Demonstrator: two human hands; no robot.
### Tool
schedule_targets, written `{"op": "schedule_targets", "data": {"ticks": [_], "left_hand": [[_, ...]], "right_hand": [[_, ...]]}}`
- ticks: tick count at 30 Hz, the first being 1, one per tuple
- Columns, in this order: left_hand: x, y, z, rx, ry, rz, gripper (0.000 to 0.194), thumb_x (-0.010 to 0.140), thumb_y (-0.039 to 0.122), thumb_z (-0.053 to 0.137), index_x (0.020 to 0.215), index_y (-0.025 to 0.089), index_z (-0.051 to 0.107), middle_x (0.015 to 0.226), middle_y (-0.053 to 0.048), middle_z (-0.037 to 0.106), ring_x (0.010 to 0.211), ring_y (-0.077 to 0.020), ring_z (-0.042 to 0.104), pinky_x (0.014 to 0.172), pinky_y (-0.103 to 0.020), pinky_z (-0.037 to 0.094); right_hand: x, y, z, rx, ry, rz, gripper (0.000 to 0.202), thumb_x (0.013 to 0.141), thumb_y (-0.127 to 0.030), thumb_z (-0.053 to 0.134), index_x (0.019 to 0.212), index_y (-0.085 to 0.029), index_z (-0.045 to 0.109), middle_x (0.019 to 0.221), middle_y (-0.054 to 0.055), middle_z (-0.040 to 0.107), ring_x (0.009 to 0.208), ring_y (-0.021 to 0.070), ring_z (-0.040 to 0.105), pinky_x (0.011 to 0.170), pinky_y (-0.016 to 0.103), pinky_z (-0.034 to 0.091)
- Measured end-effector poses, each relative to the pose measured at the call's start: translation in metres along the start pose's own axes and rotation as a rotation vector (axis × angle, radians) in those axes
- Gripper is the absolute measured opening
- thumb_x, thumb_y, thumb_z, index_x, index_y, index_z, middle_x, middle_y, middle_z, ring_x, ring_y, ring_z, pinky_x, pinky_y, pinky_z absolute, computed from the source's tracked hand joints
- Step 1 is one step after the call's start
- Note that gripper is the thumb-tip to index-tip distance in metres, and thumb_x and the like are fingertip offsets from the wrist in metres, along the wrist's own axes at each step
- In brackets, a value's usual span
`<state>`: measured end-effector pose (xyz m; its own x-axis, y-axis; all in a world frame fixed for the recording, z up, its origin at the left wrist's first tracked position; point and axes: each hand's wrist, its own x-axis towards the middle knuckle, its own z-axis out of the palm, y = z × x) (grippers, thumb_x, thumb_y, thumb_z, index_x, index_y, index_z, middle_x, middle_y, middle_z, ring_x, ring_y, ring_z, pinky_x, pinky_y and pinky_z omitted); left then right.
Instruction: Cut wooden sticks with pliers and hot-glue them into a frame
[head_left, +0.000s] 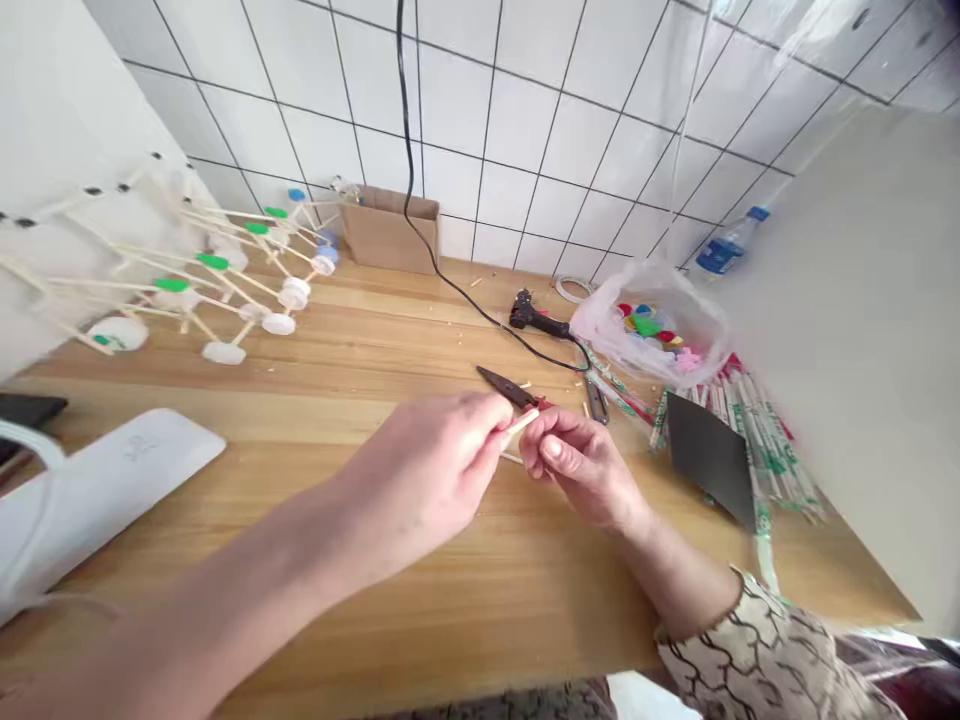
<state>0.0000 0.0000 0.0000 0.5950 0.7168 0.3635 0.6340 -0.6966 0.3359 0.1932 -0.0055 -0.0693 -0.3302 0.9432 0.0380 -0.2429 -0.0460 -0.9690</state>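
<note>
1. Stick (523,421) pinched in left hand (435,460), above the table (420,620).
2. Right hand (592,475) curled beside it; grip unclear.
3. I judge this fingertip positioning; the next move calls for steady alignment.

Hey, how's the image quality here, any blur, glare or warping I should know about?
Head view: wide-angle stretch slants the lines on the tiled wall; pale glare at its upper right; the left forearm smears towards the lower left corner; the bottle looks soft; the pale stick stays readable; shadows are faint.
</note>
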Motion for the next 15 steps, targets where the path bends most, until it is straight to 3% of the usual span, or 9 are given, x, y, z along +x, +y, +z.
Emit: {"op": "schedule_targets", "data": {"ticks": [4, 7, 12, 15], "left_hand": [[0.0, 0.006, 0.019, 0.299, 0.035, 0.231, 0.019, 0.073, -0.001, 0.043, 0.074, 0.015, 0.052, 0.062, -0.001, 0.055, 0.055, -0.0157, 0.053, 0.05, -0.026, 0.042], [0.0, 0.008, 0.03, 0.489, 0.036, 0.315, 0.021, 0.068, -0.003, 0.042, 0.075, 0.014, 0.053, 0.064, -0.003, 0.054, 0.057, -0.0192, 0.052, 0.051, -0.031, 0.044], [-0.004, 0.0, 0.042, 0.386, -0.015, 0.324, 0.023, 0.071, -0.003, 0.042, 0.08, 0.013, 0.055, 0.069, -0.004, 0.056, 0.062, -0.0198, 0.054, 0.056, -0.032, 0.046], [-0.005, -0.008, 0.047, 0.182, -0.066, 0.187, 0.02, 0.077, -0.001, 0.042, 0.078, 0.015, 0.054, 0.069, -0.003, 0.057, 0.063, -0.0179, 0.055, 0.057, -0.029, 0.045]], "right_hand": [[-0.003, -0.005, -0.004, -0.026, 0.059, -0.089, 0.028, 0.07, -0.036, 0.076, 0.09, -0.02, 0.064, 0.072, 0.0, 0.059, 0.062, 0.0095, 0.05, 0.053, 0.02, 0.039], [-0.006, -0.005, -0.005, -0.124, 0.086, -0.131, 0.028, 0.069, -0.029, 0.077, 0.092, -0.021, 0.063, 0.077, 0.0, 0.06, 0.068, 0.0113, 0.053, 0.06, 0.023, 0.044], [-0.006, -0.001, -0.001, -0.528, 0.173, -0.284, 0.009, 0.076, -0.025, 0.07, 0.077, -0.018, 0.063, 0.07, 0.001, 0.062, 0.062, 0.0118, 0.054, 0.058, 0.025, 0.045], [-0.004, 0.001, 0.002, -0.581, 0.2, -0.266, 0.012, 0.077, -0.026, 0.068, 0.071, -0.017, 0.062, 0.063, 0.0, 0.06, 0.055, 0.0101, 0.052, 0.053, 0.023, 0.043]]}}
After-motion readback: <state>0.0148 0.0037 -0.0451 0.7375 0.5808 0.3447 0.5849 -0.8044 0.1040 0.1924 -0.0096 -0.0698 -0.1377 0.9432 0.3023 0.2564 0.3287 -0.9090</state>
